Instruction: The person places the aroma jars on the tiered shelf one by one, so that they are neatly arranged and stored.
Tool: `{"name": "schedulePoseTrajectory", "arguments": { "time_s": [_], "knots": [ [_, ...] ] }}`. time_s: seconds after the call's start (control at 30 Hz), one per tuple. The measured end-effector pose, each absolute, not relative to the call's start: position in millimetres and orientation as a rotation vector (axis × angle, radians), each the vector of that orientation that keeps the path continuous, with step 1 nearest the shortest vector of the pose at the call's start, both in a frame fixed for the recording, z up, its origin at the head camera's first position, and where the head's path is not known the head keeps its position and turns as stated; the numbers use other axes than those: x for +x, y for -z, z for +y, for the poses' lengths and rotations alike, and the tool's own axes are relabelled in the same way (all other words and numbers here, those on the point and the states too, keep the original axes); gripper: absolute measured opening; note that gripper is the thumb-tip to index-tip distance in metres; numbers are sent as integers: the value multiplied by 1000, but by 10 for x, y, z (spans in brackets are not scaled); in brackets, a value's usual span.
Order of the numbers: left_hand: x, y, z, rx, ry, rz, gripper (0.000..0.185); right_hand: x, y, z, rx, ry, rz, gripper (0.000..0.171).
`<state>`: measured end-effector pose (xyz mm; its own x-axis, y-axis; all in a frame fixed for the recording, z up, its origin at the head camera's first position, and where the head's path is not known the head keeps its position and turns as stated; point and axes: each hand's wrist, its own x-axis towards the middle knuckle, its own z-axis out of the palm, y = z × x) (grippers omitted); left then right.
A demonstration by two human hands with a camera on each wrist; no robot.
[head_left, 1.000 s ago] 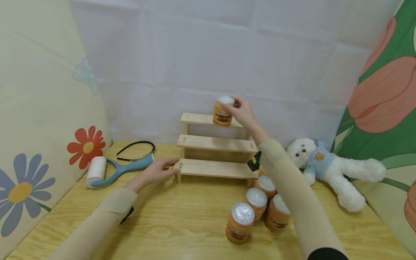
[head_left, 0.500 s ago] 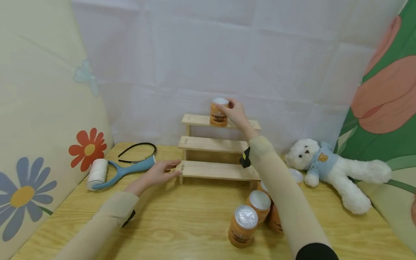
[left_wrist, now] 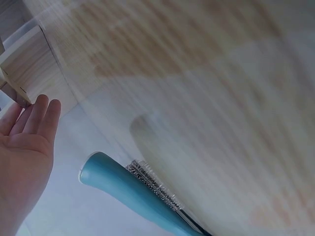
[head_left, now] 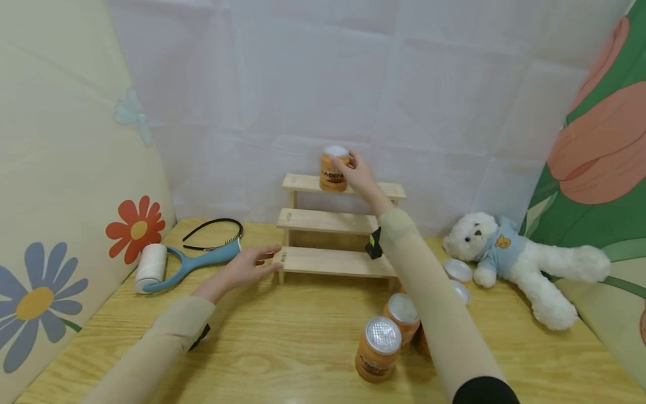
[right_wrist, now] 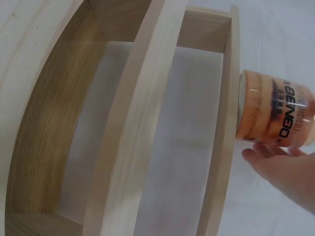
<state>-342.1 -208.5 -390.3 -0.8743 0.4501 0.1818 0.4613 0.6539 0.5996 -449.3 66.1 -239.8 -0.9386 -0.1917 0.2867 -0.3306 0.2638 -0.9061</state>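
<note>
In the head view, my right hand (head_left: 357,174) grips an orange can (head_left: 333,177) with a pale top and dark lettering, upright at the top step of a three-tier wooden shelf (head_left: 333,221). From the right wrist view, the can (right_wrist: 275,110) has its base right at the top board's edge, and the thumb and fingers of my right hand (right_wrist: 290,167) lie against its side. My left hand (head_left: 247,266) is at the left end of the lowest step. Its fingers (left_wrist: 37,115) reach out fairly straight, tips at the shelf's corner (left_wrist: 17,93).
Several more orange cans (head_left: 377,350) stand on the table at front right, some hidden by my right sleeve. A white plush bear (head_left: 510,258) lies at the right. On the left are a blue-handled lint roller (head_left: 202,261) and a black headband (head_left: 212,221).
My right hand has carried the can leftward along the top step and closer to its board. The left hand stays at the shelf's left end.
</note>
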Motion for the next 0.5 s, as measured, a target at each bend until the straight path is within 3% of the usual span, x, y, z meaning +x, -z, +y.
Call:
{"name": "schedulePoseTrajectory", "arguments": {
  "time_s": [0.2, 0.5],
  "knots": [
    [-3400, 3898, -2100, -796, 1035, -2843, 62, -4431, 2421, 721, 424, -1784, -2522, 72],
    [-3408, 3915, -2135, -795, 1053, -2822, 63, -4416, 2528, 687, 491, -1618, -2579, 50]
  ]
}}
